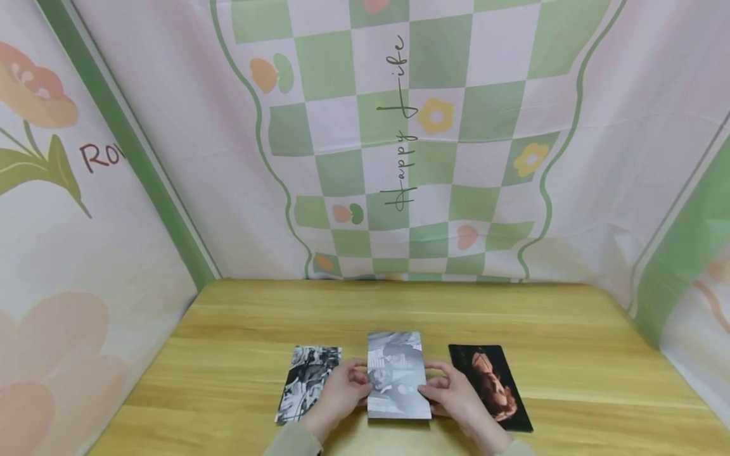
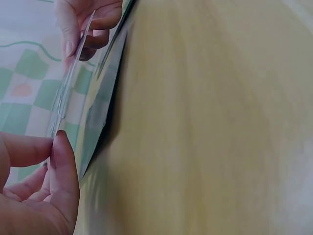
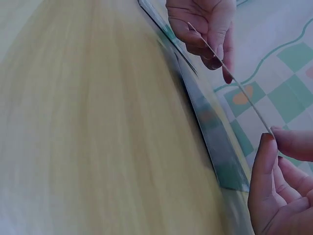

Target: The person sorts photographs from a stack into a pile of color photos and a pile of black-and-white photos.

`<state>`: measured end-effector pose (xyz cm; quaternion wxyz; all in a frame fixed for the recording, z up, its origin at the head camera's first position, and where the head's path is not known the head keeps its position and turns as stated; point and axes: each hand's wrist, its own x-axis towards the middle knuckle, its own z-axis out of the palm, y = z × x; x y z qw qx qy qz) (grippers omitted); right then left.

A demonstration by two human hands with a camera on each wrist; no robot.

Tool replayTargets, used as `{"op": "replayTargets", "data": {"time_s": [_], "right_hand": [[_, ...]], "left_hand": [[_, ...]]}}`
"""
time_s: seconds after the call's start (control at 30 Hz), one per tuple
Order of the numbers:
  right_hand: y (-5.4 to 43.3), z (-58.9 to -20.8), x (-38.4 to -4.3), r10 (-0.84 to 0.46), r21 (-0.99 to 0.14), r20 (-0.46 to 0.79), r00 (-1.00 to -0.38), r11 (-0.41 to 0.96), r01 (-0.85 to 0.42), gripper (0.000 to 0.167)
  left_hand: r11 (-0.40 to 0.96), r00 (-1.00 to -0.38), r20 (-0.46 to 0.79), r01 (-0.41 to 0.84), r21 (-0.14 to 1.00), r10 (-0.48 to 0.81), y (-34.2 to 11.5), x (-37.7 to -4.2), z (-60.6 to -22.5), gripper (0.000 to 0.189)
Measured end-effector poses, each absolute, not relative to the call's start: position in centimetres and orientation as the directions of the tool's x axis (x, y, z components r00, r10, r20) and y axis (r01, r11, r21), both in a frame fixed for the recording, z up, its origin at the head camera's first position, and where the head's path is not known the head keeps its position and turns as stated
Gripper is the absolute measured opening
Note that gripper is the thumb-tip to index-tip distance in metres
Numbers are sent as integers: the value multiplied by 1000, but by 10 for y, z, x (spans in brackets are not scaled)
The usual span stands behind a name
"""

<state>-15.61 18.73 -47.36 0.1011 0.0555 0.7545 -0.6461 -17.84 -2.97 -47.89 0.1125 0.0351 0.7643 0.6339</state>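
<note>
A black-and-white photo card is held between both hands over the middle of the wooden table. My left hand pinches its left edge, and my right hand pinches the right edge. Both wrist views show the card nearly edge-on, raised above the tabletop, with thumb and fingers on either side of it. To the left lies another black-and-white picture card, partly behind the left hand. A dark card with an orange-brown figure lies at the right, partly covered by the right hand.
The wooden table reaches back to a hanging cloth with green checks and flowers. Cloth walls stand at both sides. A flat glossy card lies on the table below the hands in the right wrist view.
</note>
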Motion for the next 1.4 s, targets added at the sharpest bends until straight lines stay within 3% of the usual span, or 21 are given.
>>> {"op": "replayTargets", "data": {"time_s": [0.7,1.4], "right_hand": [[112,-466,-154,-125,-987,-126,-984,117,111,51],[44,-471,-153,-158,-977,-101,-982,200,68,37]], "left_hand": [[240,-956,-152,-91,967,250,-117,-178,-470,48],[433,-986,-146,-97,896,82,-174,-164,-475,33]]}}
